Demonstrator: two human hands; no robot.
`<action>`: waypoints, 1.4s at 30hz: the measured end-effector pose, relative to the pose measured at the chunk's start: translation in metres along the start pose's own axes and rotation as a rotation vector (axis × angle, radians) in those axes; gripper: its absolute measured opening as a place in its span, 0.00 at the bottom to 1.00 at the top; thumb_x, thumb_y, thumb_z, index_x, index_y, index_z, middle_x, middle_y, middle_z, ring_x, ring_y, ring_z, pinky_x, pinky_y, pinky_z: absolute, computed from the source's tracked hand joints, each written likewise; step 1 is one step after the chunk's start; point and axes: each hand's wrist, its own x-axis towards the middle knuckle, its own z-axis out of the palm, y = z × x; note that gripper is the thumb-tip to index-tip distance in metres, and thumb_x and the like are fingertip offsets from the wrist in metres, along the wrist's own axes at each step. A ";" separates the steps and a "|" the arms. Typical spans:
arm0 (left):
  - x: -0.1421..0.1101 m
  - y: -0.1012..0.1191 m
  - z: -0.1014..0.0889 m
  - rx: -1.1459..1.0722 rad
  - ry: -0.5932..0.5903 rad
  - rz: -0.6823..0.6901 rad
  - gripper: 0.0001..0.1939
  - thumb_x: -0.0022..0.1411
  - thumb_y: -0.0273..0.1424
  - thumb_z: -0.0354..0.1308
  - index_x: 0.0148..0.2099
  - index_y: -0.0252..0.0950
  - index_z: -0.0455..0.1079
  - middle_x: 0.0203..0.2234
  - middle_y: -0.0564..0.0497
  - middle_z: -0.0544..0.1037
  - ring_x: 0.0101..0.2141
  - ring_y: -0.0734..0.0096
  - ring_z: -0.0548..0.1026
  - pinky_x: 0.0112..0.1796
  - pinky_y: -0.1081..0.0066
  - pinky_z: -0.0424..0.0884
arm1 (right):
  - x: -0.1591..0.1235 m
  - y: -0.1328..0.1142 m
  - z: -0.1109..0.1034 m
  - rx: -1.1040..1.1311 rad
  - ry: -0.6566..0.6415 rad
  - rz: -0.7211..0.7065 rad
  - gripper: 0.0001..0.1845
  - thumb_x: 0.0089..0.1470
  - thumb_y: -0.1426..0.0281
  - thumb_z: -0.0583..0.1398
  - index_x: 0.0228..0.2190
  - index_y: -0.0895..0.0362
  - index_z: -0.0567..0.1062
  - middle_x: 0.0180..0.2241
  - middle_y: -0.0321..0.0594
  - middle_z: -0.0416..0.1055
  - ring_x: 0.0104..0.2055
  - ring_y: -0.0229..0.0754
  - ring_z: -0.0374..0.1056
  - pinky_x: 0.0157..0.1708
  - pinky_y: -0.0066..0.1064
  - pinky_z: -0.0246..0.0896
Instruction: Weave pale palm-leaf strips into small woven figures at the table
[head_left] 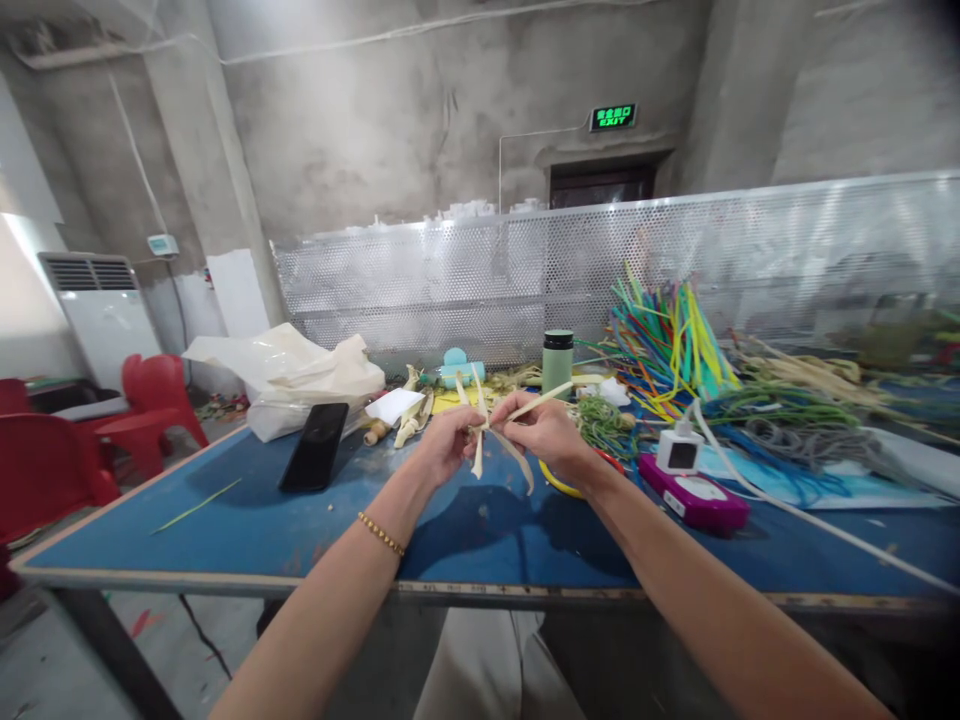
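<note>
Pale, flat plant-fibre strips [517,457] cross each other between my two hands, above the front half of the blue table. My left hand [448,440] pinches the crossing from the left side, with strip ends sticking up and down past the fingertips. From the right, my right hand [551,432] grips the strips with thumb and fingers closed. One strip runs out over that hand toward the upper right, and another curls down below it. The exact fingertip contact is small and partly hidden. Beneath the right wrist lies a yellow and red ring-shaped thing [561,482].
A black phone [315,447] and white plastic bag [300,375] lie left on the blue table [247,530]. Behind my hands stands a green bottle [557,362]. A purple box [694,495], white charger [679,450], cable and colourful strips [667,340] occupy the right.
</note>
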 end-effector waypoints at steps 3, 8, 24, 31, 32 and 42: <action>-0.002 0.002 0.000 0.010 -0.078 -0.031 0.07 0.45 0.27 0.58 0.24 0.34 0.61 0.12 0.59 0.60 0.12 0.84 0.56 0.16 0.78 0.49 | -0.001 -0.004 -0.003 -0.044 -0.018 -0.085 0.02 0.43 0.76 0.59 0.24 0.58 0.72 0.26 0.35 0.68 0.26 0.33 0.61 0.24 0.25 0.55; -0.004 0.002 -0.001 0.065 -0.214 -0.068 0.08 0.48 0.27 0.58 0.24 0.34 0.61 0.11 0.61 0.56 0.12 0.86 0.50 0.16 0.79 0.44 | -0.002 -0.009 -0.007 -0.042 -0.085 -0.163 0.04 0.43 0.77 0.59 0.22 0.58 0.71 0.28 0.37 0.70 0.32 0.38 0.65 0.31 0.29 0.59; -0.004 0.004 0.004 0.166 -0.064 0.146 0.13 0.46 0.32 0.65 0.22 0.32 0.64 0.12 0.59 0.59 0.15 0.85 0.53 0.20 0.76 0.45 | 0.001 -0.006 -0.012 0.074 0.037 0.045 0.09 0.40 0.74 0.60 0.29 0.58 0.76 0.33 0.40 0.71 0.26 0.34 0.64 0.24 0.27 0.60; -0.002 0.003 0.006 0.226 0.052 0.246 0.13 0.45 0.34 0.65 0.22 0.32 0.65 0.14 0.58 0.60 0.17 0.84 0.54 0.21 0.75 0.46 | 0.002 -0.007 -0.002 0.123 0.109 0.197 0.18 0.44 0.61 0.64 0.33 0.62 0.74 0.23 0.38 0.68 0.22 0.35 0.63 0.18 0.25 0.60; -0.002 0.003 0.007 0.239 0.057 0.252 0.13 0.46 0.34 0.65 0.23 0.32 0.66 0.14 0.58 0.60 0.17 0.84 0.54 0.21 0.75 0.46 | 0.002 -0.007 0.000 0.093 0.128 0.194 0.17 0.44 0.59 0.64 0.30 0.62 0.74 0.22 0.38 0.67 0.22 0.34 0.62 0.17 0.24 0.58; -0.003 -0.003 0.009 0.393 0.134 0.238 0.11 0.48 0.35 0.61 0.23 0.32 0.68 0.13 0.57 0.62 0.16 0.82 0.56 0.20 0.75 0.48 | 0.004 0.008 0.008 -0.179 0.258 0.110 0.11 0.47 0.63 0.60 0.23 0.59 0.73 0.17 0.35 0.65 0.18 0.35 0.60 0.17 0.26 0.53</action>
